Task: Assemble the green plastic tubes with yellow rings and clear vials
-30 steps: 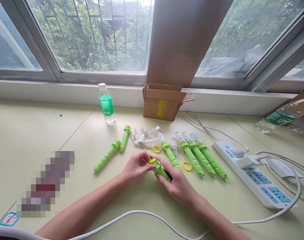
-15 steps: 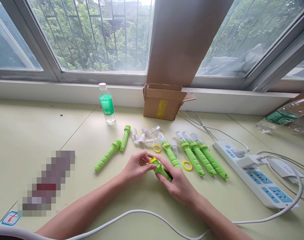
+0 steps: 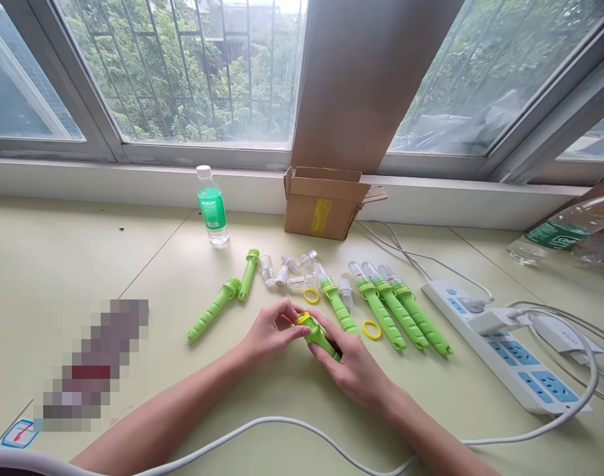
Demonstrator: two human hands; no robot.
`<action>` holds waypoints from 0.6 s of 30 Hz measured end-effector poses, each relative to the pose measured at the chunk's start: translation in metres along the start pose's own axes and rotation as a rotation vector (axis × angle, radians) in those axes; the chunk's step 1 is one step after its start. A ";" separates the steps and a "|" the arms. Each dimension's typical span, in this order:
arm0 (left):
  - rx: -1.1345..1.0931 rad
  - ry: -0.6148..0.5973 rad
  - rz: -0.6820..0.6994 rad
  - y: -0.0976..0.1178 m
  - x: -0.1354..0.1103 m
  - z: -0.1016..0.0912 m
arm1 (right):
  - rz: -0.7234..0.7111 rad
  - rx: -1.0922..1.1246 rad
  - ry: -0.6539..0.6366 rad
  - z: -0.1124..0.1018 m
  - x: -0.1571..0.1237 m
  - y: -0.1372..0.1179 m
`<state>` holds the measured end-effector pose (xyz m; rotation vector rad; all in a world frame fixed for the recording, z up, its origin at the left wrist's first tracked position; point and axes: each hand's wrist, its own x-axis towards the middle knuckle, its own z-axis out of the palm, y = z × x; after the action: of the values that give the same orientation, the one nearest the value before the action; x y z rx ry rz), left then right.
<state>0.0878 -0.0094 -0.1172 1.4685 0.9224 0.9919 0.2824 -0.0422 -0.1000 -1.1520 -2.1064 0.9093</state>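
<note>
My right hand (image 3: 354, 360) is wrapped round a green plastic handle (image 3: 317, 338), whose lower end is hidden in the palm. At its threaded top sits a yellow ring (image 3: 304, 318), pinched between the fingers of my left hand (image 3: 274, 330). Just beyond my hands lie a green handle with a clear tube (image 3: 339, 304) on top and two loose yellow rings (image 3: 311, 295). Several clear plastic tubes (image 3: 266, 271) are grouped behind. Two bare green handles (image 3: 215, 309) rest to the left. Three tube-topped green handles (image 3: 376, 307) lie side by side at the right.
A green-labelled water bottle (image 3: 213, 208) and an opened cardboard box (image 3: 324, 205) stand near the window. On the right is a white power strip (image 3: 505, 350) with plugs and cables. A white cable (image 3: 262, 419) crosses the table in front of my forearms. Another bottle (image 3: 554, 233) lies far right.
</note>
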 end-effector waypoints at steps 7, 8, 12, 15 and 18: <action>0.007 0.006 0.009 0.001 0.000 0.001 | -0.001 0.013 0.004 -0.001 0.001 -0.002; 0.008 0.004 0.014 0.001 0.000 0.001 | -0.002 0.013 0.006 -0.001 0.001 -0.002; 0.021 -0.002 0.034 0.002 0.001 0.001 | 0.022 -0.008 0.011 0.000 0.001 -0.002; 0.030 -0.012 0.037 0.001 0.001 0.001 | 0.020 -0.015 0.015 0.000 0.001 0.000; 0.032 -0.020 0.037 0.000 0.001 0.000 | 0.012 -0.006 0.014 0.000 0.001 0.002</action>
<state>0.0886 -0.0086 -0.1170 1.5247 0.9036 0.9911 0.2826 -0.0407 -0.1012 -1.1715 -2.0952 0.8984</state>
